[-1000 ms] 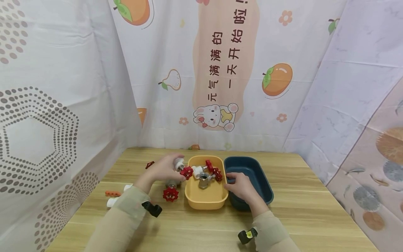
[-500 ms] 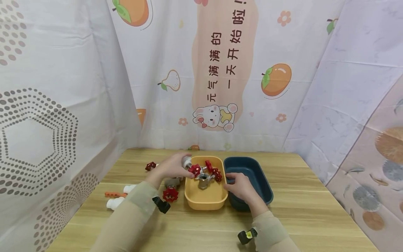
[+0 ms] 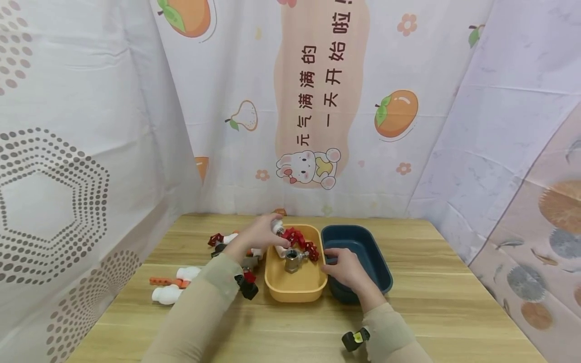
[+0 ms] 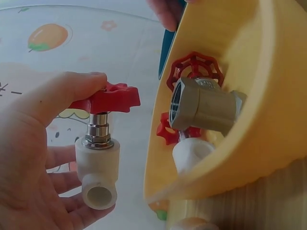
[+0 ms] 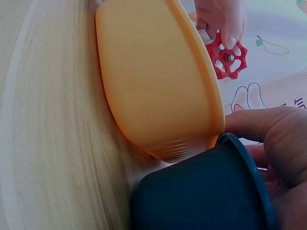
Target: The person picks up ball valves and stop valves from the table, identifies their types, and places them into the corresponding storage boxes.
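Left hand [image 3: 258,235]: we see this grip filled by a white valve [image 4: 98,165], its thumb on the red handwheel [image 4: 114,98] and fingers around the pale body.
White valve: lifted at the far left side of the yellow bin [image 3: 297,285], wheel uppermost in the left wrist view, apart from the pieces inside.
Yellow bin: on the tabletop [image 3: 454,282]; in it we find a metal valve [image 4: 204,106] and, near that, a second white valve [image 4: 191,152], both with red wheels.
Right hand [image 3: 346,267]: at the neighbouring rims, touching the yellow one; we cannot tell whether this grip pinches anything.
Navy bin [image 3: 356,243]: just right of the yellow bin.
Far left: we count two white fittings, one [image 3: 167,295] nearer us, beside an orange strip [image 3: 160,281].
Backdrop: fruit-printed curtain [image 3: 227,171].
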### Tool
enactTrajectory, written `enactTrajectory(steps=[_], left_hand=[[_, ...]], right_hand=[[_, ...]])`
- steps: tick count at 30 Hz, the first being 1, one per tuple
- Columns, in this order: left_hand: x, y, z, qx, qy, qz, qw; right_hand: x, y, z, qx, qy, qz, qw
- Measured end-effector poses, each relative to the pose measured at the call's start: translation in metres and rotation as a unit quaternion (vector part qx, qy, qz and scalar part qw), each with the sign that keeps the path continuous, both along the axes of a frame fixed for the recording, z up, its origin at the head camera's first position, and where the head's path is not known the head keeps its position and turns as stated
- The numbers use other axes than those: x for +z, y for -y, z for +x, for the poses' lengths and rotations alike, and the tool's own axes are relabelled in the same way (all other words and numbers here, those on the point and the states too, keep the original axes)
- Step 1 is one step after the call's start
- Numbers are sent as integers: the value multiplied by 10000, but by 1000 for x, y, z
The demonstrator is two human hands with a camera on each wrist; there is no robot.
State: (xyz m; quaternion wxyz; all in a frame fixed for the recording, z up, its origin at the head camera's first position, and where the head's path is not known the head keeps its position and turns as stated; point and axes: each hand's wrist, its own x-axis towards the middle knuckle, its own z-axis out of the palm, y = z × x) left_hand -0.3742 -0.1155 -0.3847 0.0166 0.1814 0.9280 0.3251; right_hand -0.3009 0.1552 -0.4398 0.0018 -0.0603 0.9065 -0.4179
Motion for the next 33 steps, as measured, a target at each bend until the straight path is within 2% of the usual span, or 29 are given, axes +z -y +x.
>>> enactTrajectory(steps=[8, 17, 27, 33], left_hand=[[2, -8, -10, 32, -75, 36, 10000], [0, -18, -13, 55, 30, 108, 9999], [-10, -31, -21, 188, 80, 294, 9994], [-13, -36, -25, 291, 87, 3, 9995]], right_hand=[[2, 0, 0, -25, 18, -23, 10000], [0, 0, -1, 27, 29, -17, 10000], [0, 0, 0, 23, 82, 53, 9999], [1, 0, 0, 7, 122, 66, 9999]])
